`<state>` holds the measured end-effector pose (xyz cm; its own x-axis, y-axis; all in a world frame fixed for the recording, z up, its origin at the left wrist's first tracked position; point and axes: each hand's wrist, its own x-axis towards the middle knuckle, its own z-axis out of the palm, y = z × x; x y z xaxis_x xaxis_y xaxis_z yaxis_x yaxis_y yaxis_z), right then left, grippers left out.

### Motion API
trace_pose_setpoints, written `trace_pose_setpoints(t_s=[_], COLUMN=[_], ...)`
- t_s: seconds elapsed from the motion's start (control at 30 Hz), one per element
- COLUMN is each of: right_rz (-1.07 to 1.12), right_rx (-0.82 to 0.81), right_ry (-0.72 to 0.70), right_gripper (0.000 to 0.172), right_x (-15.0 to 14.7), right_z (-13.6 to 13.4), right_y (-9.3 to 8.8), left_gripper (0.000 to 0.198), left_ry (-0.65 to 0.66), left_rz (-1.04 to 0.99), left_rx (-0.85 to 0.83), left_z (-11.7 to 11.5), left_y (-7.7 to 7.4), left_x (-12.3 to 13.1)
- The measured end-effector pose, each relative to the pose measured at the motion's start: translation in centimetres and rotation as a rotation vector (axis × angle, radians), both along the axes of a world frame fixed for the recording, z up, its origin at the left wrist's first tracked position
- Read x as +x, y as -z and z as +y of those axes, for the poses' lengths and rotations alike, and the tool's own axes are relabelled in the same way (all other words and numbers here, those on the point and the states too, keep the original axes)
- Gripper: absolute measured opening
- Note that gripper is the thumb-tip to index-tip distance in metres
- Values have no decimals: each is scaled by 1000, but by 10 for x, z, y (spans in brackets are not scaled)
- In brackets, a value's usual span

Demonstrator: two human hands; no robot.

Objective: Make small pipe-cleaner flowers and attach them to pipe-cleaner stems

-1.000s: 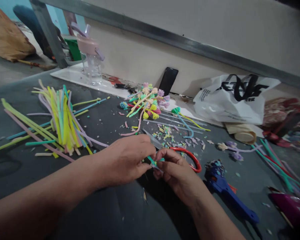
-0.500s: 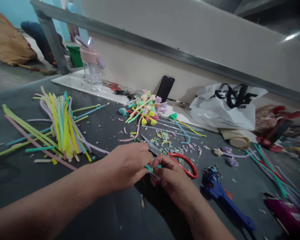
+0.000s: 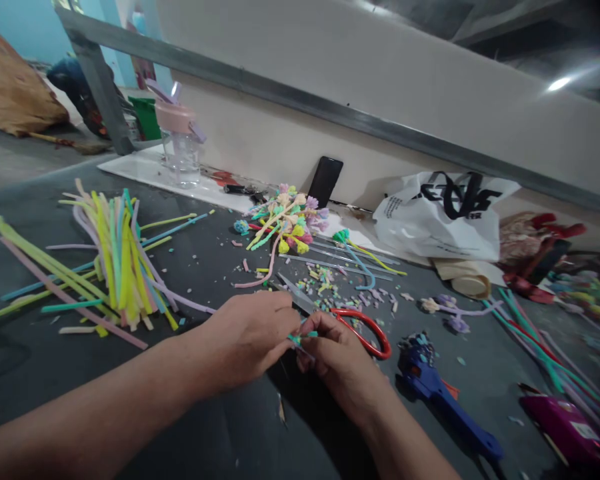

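Note:
My left hand (image 3: 260,330) and my right hand (image 3: 337,357) meet over the dark table. Their fingertips pinch a small teal pipe cleaner piece (image 3: 296,340), mostly hidden by the fingers. Right behind the hands lie scissors with red handles (image 3: 383,337), blades pointing away to the left. Beyond them are many tiny coloured clippings (image 3: 325,279) and a heap of pipe cleaner flowers (image 3: 293,220). To the right of my right hand rests a blue glue gun (image 3: 437,393).
Loose pipe cleaners (image 3: 125,260) are piled at the left. A clear bottle with a pink lid (image 3: 179,143), a leaning phone (image 3: 325,180) and a white plastic bag (image 3: 435,227) stand along the back. A magenta box (image 3: 563,427) lies at the lower right.
The view has shifted slightly, so the table's things sit a little further left. Both hands keep nearly the same pinch on the small teal piece.

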<state>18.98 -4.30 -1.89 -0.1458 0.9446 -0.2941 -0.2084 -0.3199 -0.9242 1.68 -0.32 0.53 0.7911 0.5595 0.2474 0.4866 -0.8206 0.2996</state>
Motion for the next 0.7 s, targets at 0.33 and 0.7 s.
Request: trace_pose_setpoints(t_s=[0.33,0.7], right_rz=[-9,-22], right_rx=[-17,-22], right_ry=[-7,-8], right_gripper=[11,11], right_x=[2,1], right_z=[2,2], right_y=[2,2], left_gripper=[9,10], left_ry=[11,36], left_rz=[37,9], left_rx=[52,106], left_z=[-1,-1], left_y=[-1,-3], left_x=[1,1])
